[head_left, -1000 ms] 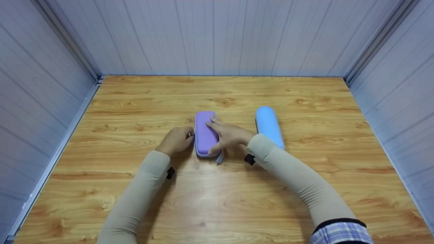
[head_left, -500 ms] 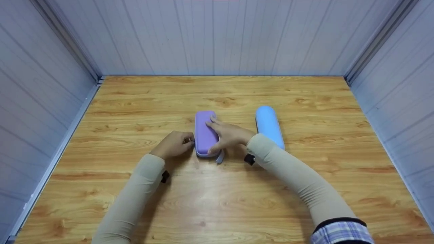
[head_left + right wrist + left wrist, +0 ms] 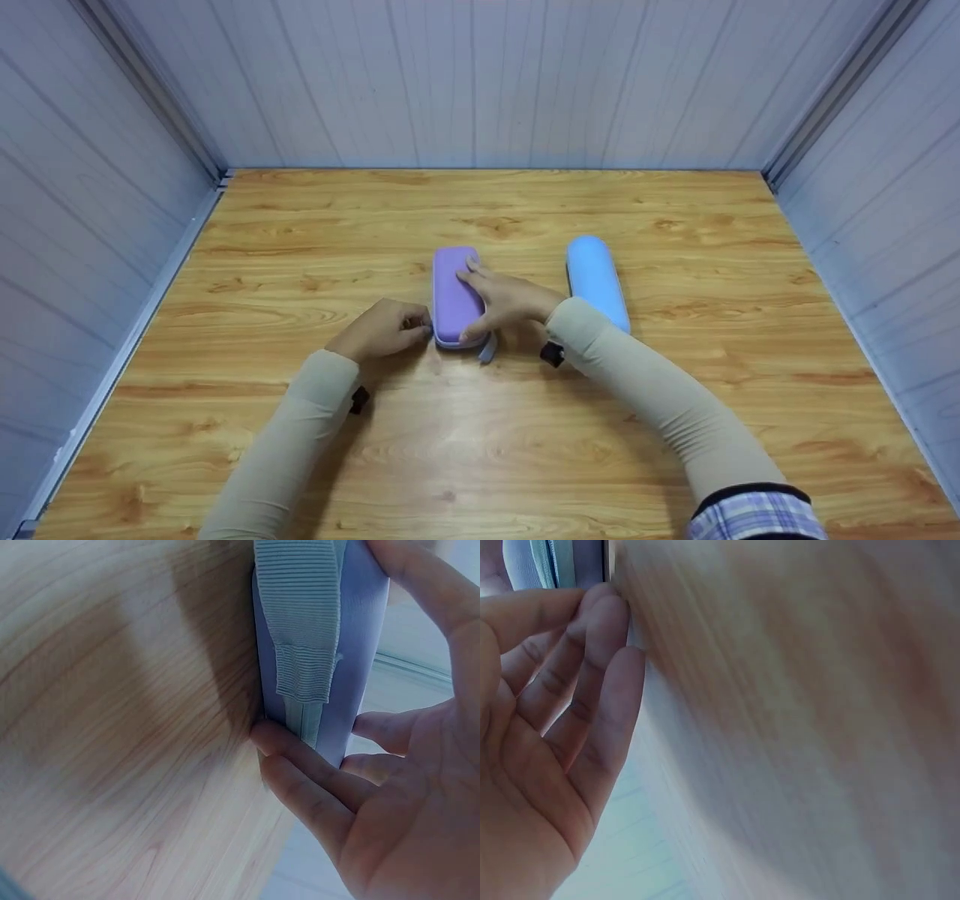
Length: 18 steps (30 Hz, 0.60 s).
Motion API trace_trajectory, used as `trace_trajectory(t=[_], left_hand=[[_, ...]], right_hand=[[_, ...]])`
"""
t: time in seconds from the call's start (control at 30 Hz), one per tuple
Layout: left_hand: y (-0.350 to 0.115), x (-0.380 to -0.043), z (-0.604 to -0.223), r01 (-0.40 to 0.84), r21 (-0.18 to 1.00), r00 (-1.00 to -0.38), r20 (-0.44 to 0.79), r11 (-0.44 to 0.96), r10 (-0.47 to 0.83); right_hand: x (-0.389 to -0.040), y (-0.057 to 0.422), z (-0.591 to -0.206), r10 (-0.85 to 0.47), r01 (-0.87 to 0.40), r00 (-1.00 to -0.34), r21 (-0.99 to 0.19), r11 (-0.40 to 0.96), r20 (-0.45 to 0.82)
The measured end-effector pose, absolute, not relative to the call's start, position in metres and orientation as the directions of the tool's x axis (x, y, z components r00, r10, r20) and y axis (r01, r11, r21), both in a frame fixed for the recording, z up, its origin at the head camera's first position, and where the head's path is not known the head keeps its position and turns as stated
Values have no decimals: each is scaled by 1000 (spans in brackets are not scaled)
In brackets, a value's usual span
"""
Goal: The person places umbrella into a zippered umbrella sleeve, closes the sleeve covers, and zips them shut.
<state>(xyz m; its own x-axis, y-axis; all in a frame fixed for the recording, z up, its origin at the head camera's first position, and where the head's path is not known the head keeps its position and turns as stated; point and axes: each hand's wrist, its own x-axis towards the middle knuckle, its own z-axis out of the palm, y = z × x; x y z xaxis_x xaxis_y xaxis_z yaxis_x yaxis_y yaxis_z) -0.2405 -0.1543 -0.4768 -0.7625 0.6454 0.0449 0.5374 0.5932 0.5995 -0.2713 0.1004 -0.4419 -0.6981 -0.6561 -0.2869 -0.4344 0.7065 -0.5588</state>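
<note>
A purple zip-up pencil case [image 3: 454, 304] lies lengthwise on the wooden table. A grey ribbed strap [image 3: 298, 622] hangs at its near right corner. My right hand [image 3: 514, 300] holds the case with fingers spread over its top and right side, the thumb near its front end. At the left side, close to the near corner, my left hand [image 3: 382, 330] pinches with thumb and forefinger at the zip seam. The zipper pull there is mostly hidden by the fingertips. In the left wrist view the zip [image 3: 551, 562] shows just past the fingers.
A light blue rounded case [image 3: 596, 281] lies to the right, partly behind my right forearm. Pale panel walls [image 3: 495, 82] close off the back and both sides of the wooden table [image 3: 480, 450].
My left hand has slid toward me along the left side of the purple case, from about its middle to near its front corner. My right hand and both cases have stayed put.
</note>
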Motion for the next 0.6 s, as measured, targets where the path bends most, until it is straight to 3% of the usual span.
trace_trajectory(t=[0.6], left_hand=[[-154,-233,-475,535,591,-757,18,604,653]], right_hand=[[-271,100,-445,-663,-447,-697,-557,700,-275]])
